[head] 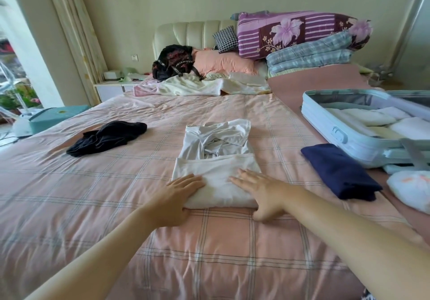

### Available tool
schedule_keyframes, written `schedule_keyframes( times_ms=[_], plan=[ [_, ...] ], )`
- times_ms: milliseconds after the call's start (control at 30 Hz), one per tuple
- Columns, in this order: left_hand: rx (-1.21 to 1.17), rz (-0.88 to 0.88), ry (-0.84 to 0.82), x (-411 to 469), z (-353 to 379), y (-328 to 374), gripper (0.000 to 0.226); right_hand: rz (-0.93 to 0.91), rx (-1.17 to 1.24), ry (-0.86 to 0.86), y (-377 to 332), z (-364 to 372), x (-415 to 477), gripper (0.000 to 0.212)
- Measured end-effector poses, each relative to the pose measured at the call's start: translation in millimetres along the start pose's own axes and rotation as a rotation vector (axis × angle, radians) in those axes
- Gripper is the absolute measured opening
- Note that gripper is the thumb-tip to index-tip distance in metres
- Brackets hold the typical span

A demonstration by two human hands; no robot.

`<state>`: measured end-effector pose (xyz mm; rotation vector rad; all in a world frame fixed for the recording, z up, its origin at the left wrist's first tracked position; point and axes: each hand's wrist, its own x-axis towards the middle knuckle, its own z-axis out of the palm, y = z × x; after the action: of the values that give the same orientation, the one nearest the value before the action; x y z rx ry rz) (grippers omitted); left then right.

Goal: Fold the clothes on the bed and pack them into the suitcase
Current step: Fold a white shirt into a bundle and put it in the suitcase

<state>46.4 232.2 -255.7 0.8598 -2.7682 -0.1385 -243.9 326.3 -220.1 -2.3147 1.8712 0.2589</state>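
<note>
A white garment lies partly folded in the middle of the pink checked bed, its near end doubled into a thick fold. My left hand lies flat on the fold's left corner, and my right hand presses flat on its right side, thumb at the near edge. A crumpled black garment sits to the left. A folded navy garment lies beside the open pale blue suitcase, which holds several folded white pieces. A folded white garment with an orange print sits at the right edge.
Light-coloured clothes and a black patterned bag lie near the headboard. Pillows and folded quilts are stacked at the back right. A teal box stands on the floor to the left.
</note>
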Motion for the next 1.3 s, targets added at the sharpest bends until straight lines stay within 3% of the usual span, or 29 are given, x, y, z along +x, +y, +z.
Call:
schedule_keyframes(
  times_ms=[167,267,300,367,433,500,600,700,767,867,967,1033,1100,1167,1200,1300],
  plan=[
    [-0.173,-0.231,-0.017,-2,-27,11,0.055,0.133,0.264,0.12,4,1,-18,0.068],
    [-0.232,-0.367,-0.109,8,-62,15,0.04,0.138,0.332,0.211,11,-16,-28,0.018],
    [-0.263,-0.378,-0.187,8,-72,18,0.036,0.15,0.375,0.216,13,-24,-32,0.012],
    [-0.394,-0.386,-0.307,3,-89,25,0.034,0.157,0.565,0.196,14,-38,-43,0.016],
    [-0.569,-0.421,-0.299,2,-103,29,0.033,0.165,0.8,0.176,21,-45,-49,0.028],
    [-0.719,-0.422,-0.185,8,-112,27,0.025,0.188,0.889,0.264,30,-50,-46,0.024],
    [-0.821,-0.458,0.078,28,-114,19,0.021,0.229,0.851,0.542,42,-56,-24,0.023],
    [-0.737,-0.564,0.32,50,-101,0,0.026,0.288,0.807,0.693,52,-52,5,0.019],
    [-0.585,-0.586,0.387,64,-87,-20,0.029,0.323,0.761,0.754,55,-50,23,0.009],
    [-0.382,-0.645,0.36,82,-66,-40,0.028,0.391,0.72,0.832,56,-47,51,0.02],
    [-0.238,-0.691,0.357,98,-49,-46,0.04,0.475,0.634,0.863,58,-39,78,0.027],
    [-0.088,-0.606,0.389,106,-40,-37,0.044,0.496,0.507,0.78,59,-33,91,0.039],
    [-0.054,-0.376,0.385,112,-35,-20,0.037,0.49,0.375,0.727,58,-30,99,0.048],
    [-0.068,-0.156,0.239,111,-27,-7,0.038,0.39,0.266,0.773,54,-28,101,0.044],
    [-0.061,-0.11,0.122,108,-22,-4,0.049,0.294,0.241,0.762,51,-27,100,0.042],
    [0.039,-0.124,-0.117,95,-8,-17,0.087,0.102,0.334,0.416,41,-18,91,0.047]
  ],
)
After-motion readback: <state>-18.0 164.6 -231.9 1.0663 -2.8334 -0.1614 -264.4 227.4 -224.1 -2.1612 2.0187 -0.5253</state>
